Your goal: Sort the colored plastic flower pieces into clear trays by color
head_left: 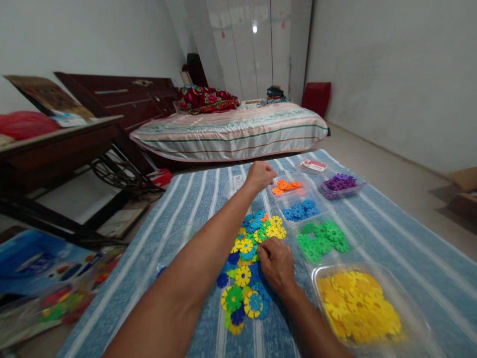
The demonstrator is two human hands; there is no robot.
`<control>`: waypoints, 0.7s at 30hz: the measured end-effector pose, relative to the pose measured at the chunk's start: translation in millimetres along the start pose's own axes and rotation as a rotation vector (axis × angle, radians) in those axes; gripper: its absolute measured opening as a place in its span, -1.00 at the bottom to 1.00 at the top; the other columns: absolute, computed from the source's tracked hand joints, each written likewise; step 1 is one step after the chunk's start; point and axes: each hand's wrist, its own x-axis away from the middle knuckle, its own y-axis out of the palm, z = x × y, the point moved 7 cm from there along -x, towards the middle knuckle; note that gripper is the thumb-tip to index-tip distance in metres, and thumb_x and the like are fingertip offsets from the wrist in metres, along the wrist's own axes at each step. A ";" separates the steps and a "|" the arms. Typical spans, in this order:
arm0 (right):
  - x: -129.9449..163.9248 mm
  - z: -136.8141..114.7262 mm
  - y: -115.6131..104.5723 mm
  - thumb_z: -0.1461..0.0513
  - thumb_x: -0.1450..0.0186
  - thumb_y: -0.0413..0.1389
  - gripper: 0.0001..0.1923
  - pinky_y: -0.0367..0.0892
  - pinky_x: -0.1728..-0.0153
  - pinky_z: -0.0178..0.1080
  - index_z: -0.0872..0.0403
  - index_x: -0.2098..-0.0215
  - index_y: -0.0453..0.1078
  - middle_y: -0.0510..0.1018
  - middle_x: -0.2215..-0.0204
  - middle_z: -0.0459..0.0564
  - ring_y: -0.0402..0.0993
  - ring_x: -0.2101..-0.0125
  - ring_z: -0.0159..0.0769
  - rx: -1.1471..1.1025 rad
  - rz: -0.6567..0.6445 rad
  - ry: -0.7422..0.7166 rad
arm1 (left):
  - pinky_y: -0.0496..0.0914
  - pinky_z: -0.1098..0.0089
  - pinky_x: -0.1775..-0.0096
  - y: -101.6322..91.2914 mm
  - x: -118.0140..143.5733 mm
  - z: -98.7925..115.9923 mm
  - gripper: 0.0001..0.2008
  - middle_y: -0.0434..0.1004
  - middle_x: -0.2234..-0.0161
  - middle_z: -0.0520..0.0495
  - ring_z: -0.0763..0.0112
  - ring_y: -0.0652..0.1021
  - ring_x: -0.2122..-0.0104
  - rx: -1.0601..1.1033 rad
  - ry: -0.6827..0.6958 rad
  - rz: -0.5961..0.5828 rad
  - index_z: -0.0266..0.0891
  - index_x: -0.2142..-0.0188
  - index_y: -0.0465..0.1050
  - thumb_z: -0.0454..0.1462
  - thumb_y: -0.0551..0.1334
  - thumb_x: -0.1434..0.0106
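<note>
A heap of flat plastic snowflake discs [249, 258] in yellow, blue, green and orange lies on a blue striped cloth [395, 233]. My right hand [276, 264] rests on the heap's right side, fingers curled down onto the discs; I cannot see whether it grips one. My left hand [261, 175] reaches far forward with fingers closed, just left of a clear tray of orange discs [286, 187]. Nothing shows in it. To the right stand clear trays of blue discs [300, 211], green discs [322, 238], yellow discs [358, 304] and purple discs [340, 183].
A white and red card [313, 165] lies behind the trays. A low bed [231, 132] stands beyond the cloth, a dark wooden table [55, 144] to the left. Toy packaging [37, 268] lies on the floor at lower left, a cardboard box [464, 191] at far right.
</note>
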 end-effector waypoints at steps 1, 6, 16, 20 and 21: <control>0.2 0.5 0.2 0.26 -0.28 0.02 -0.80 0.10 0.25 -0.24 0.04 0.47 0.41 0.51 0.44 -0.07 0.38 0.34 -0.28 -0.002 -0.003 0.002 | 0.36 0.49 0.45 -6.5 10.0 -5.4 -0.89 0.46 0.61 0.01 0.39 0.57 0.51 0.009 -0.001 -0.003 -0.32 0.46 0.47 -0.28 0.27 -0.09; 1.0 3.7 0.2 0.25 -0.29 0.01 -0.79 0.11 0.24 -0.25 0.05 0.46 0.43 0.50 0.43 -0.06 0.37 0.33 -0.29 0.010 -0.016 0.007 | 0.31 0.51 0.50 -25.2 78.6 -40.0 -0.90 0.43 0.64 0.05 0.45 0.52 0.57 0.059 0.026 -0.068 -0.27 0.49 0.46 -0.27 0.24 -0.07; 2.3 5.4 -2.8 0.21 -0.30 0.00 -0.75 0.12 0.24 -0.26 0.07 0.47 0.43 0.49 0.43 -0.04 0.35 0.33 -0.28 0.014 -0.034 -0.004 | 0.23 0.48 0.49 -42.7 220.0 -105.3 -0.82 0.38 0.62 0.09 0.47 0.39 0.57 -0.039 -0.108 -0.054 -0.23 0.52 0.43 -0.21 0.16 -0.12; 2.8 5.6 -3.4 0.21 -0.28 -0.01 -0.75 0.11 0.27 -0.26 0.07 0.48 0.43 0.48 0.45 -0.05 0.34 0.35 -0.28 0.024 -0.036 -0.004 | 0.22 0.47 0.46 -43.5 247.2 -117.9 -0.83 0.39 0.58 0.09 0.48 0.39 0.54 -0.070 -0.128 -0.010 -0.24 0.49 0.44 -0.21 0.15 -0.14; 2.8 5.5 -3.6 0.21 -0.28 0.00 -0.75 0.11 0.28 -0.26 0.07 0.49 0.43 0.47 0.45 -0.05 0.34 0.36 -0.29 0.027 -0.036 -0.004 | 0.23 0.47 0.45 -43.1 250.4 -120.1 -0.82 0.39 0.57 0.09 0.47 0.39 0.53 -0.077 -0.130 0.003 -0.24 0.48 0.44 -0.21 0.15 -0.15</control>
